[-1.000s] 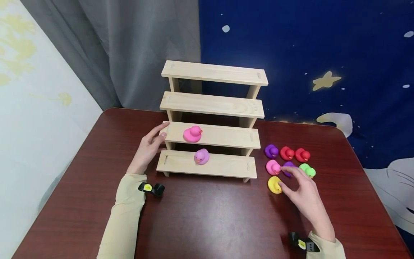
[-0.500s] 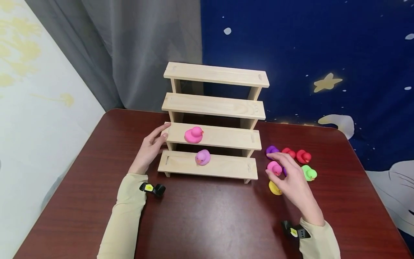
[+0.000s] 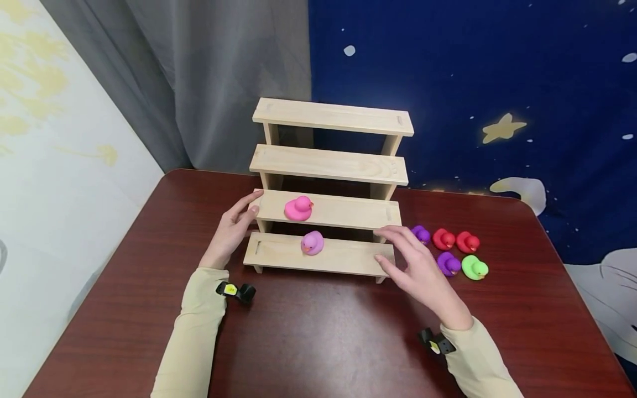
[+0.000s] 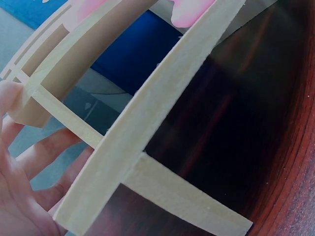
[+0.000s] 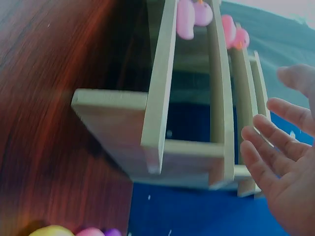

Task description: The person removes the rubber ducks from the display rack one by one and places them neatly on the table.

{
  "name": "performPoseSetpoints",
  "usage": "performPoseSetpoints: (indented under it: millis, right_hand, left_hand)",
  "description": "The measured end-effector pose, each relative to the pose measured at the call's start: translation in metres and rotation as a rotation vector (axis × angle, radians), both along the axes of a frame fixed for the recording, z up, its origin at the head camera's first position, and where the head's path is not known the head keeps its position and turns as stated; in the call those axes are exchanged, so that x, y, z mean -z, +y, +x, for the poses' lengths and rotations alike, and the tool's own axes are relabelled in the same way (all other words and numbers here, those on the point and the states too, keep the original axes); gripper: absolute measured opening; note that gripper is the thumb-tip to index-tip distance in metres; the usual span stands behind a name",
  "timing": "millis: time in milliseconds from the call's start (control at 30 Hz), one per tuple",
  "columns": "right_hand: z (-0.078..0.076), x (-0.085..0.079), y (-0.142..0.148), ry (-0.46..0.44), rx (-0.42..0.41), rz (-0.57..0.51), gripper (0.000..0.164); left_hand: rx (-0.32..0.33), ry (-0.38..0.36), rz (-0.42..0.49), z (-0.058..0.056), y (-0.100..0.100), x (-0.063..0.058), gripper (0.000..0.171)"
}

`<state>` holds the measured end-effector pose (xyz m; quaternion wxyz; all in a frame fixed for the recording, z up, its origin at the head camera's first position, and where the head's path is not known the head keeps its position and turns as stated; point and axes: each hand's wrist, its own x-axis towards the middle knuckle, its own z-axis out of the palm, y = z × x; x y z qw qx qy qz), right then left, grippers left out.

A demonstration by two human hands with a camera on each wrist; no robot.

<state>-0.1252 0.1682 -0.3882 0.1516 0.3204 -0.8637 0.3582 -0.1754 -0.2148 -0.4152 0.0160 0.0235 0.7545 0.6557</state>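
Note:
My left hand (image 3: 229, 229) touches the left end of the second step of a four-tier wooden stand (image 3: 328, 164), its thumb and forefinger at the step's corners and its other fingers spread. Bare-palmed, my right hand (image 5: 290, 167) hovers by the stand's lower right end with fingers apart and nothing held. A hot-pink rubber duck (image 3: 298, 209) sits on the second step from the bottom. On the bottom step stands a lilac duck (image 3: 312, 243).
Right of the stand are two purple ducks (image 3: 449, 265), two red ducks (image 3: 443, 239) and a green duck (image 3: 474, 267). The right hand hides a yellow duck (image 5: 51, 231) and a pink duck (image 5: 90, 231) from the head view. Curtains hang behind the table (image 3: 318, 331).
My right hand has moved left from the ducks to the stand's right end, carrying nothing. The left hand stays at the step's end, and the ducks remain in place.

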Motion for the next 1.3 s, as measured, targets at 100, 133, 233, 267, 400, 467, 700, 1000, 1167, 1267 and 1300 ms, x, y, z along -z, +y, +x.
performPoseSetpoints:
  millis: [100, 133, 233, 267, 400, 467, 700, 1000, 1167, 1267, 1300]
  right_hand:
    - [-0.001, -0.004, -0.01, -0.018, -0.048, 0.024, 0.051]
    - [-0.002, -0.005, -0.013, -0.021, -0.062, 0.034, 0.05]
    - [-0.005, -0.01, -0.024, -0.031, -0.113, 0.046, 0.049]
    - [-0.006, -0.01, -0.027, -0.035, -0.133, 0.04, 0.049]
    - [-0.011, -0.013, -0.041, -0.069, -0.202, -0.001, 0.049]
    - [-0.013, -0.013, -0.046, -0.083, -0.224, -0.014, 0.048]
    - [-0.026, -0.015, -0.064, -0.052, -0.257, 0.017, 0.046]
    - [-0.047, -0.018, -0.087, 0.026, -0.294, -0.025, 0.047]
    - [-0.057, -0.02, -0.097, 0.001, -0.287, -0.06, 0.043]
    - [-0.063, -0.019, -0.103, -0.006, -0.282, -0.088, 0.042]
    - [-0.065, -0.019, -0.105, -0.006, -0.283, -0.095, 0.041]
  left_hand:
    - [-0.001, 0.0, -0.001, 0.0, 0.0, 0.0, 0.046]
    - [-0.001, -0.001, -0.001, -0.001, 0.0, 0.0, 0.046]
    - [-0.004, -0.002, 0.003, -0.001, -0.001, 0.001, 0.046]
    - [-0.005, -0.003, 0.007, -0.001, -0.001, 0.001, 0.046]
    - [-0.009, -0.01, 0.008, -0.002, -0.002, 0.001, 0.046]
    - [-0.01, -0.01, 0.01, -0.002, -0.001, 0.001, 0.046]
    - [-0.01, -0.01, 0.017, -0.003, -0.002, 0.001, 0.046]
    - [-0.016, 0.0, 0.016, -0.002, -0.001, 0.002, 0.046]
    - [-0.015, 0.007, 0.014, -0.002, 0.0, 0.003, 0.046]
    - [-0.013, 0.011, 0.009, -0.002, 0.0, 0.004, 0.046]
    - [-0.013, 0.011, 0.007, -0.002, 0.0, 0.004, 0.046]
